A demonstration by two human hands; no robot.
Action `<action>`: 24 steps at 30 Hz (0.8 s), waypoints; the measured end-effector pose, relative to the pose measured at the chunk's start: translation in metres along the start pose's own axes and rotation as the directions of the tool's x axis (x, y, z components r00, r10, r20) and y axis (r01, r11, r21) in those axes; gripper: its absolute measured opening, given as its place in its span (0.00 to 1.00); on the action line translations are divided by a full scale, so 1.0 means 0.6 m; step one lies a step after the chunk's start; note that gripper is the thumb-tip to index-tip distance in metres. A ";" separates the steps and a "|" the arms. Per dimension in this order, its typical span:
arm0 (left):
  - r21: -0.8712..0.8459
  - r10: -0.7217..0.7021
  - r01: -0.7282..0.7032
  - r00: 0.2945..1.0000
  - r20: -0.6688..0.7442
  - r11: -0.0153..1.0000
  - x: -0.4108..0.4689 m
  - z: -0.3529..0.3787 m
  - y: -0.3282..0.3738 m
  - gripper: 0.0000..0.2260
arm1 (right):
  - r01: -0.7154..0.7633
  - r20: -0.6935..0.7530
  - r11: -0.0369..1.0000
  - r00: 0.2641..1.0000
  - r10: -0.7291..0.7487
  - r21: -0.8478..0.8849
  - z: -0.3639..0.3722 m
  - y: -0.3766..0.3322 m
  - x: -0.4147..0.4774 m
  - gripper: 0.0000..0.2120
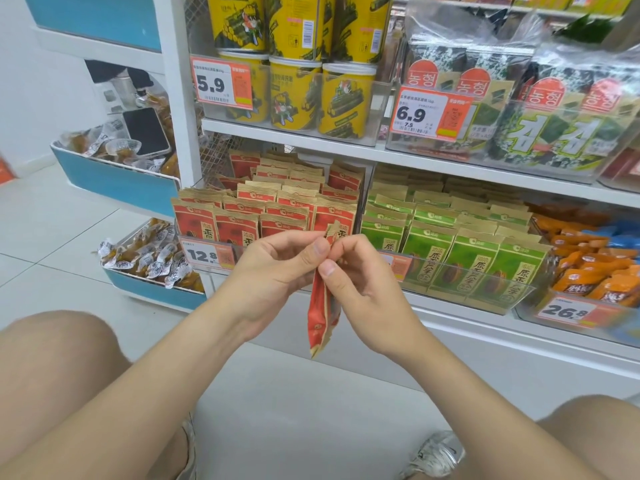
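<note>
Red snack packet (322, 317) hangs in the air between my two hands, in front of the lower shelf (450, 306) and above the pale tiled floor (311, 410). It is a flat, glossy pouch with a kraft-brown border and a crimped, zigzag bottom seam. I see it almost edge-on, as a narrow strip. Its long axis runs close to vertical, top toward the shelf and bottom seam toward the floor, with the lower end leaning slightly to my left.

My left hand (277, 268) pinches the upper edge between thumb and curled fingers. My right hand (360, 292) pinches the same edge from the other side, with its thumb pressed flat on the foil. Both hands cover the packet's top third.

Right behind them is a clear bin of matching red packets (263, 216), standing upright in rows, with a 12.8 price tag (204, 254) on its front. Green packets (478, 265) fill the next bin, and orange packs (588, 275) lie farther right. Yellow canisters (294, 95) and seaweed packs (540, 126) sit on the shelf above. A dark phone (145, 131) lies on wrapped snacks in a blue bin (114, 181) to the left.
</note>
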State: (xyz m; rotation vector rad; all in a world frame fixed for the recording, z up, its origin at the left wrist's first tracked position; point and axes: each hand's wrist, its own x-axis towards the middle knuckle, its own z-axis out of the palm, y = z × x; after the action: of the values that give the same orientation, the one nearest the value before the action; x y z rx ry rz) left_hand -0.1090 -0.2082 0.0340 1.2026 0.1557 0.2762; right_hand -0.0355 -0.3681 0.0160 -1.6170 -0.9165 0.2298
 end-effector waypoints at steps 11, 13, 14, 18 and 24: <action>0.034 0.011 -0.009 0.999 -0.052 0.999 -0.002 0.007 -0.009 0.15 | 0.007 -0.086 0.987 0.996 -0.021 -0.160 0.006 0.006 0.000 0.09; 0.017 0.005 -0.004 0.998 -0.062 1.000 0.002 0.006 -0.008 0.16 | -0.036 -0.086 0.994 0.996 0.027 -0.104 0.010 0.008 0.003 0.10; 0.024 0.009 -0.007 0.998 -0.068 1.000 0.003 0.006 -0.007 0.16 | -0.043 -0.085 0.995 0.996 0.035 -0.094 0.011 0.009 0.004 0.10; 0.196 0.098 -0.074 0.989 -0.112 0.978 0.001 0.008 0.000 0.09 | -0.064 -0.174 0.998 0.983 0.066 0.015 0.016 0.012 0.008 0.10; 0.522 0.157 -0.178 0.984 0.085 0.834 -0.012 0.011 0.003 0.12 | -0.049 -0.397 0.989 0.912 0.102 0.141 -0.001 0.000 0.015 0.11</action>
State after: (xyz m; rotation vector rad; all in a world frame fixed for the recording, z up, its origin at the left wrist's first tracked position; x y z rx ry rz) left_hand -0.1144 -0.2154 0.0379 1.7775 0.0929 0.3779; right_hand -0.0292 -0.3624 0.0194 -1.5061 -0.5107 0.0035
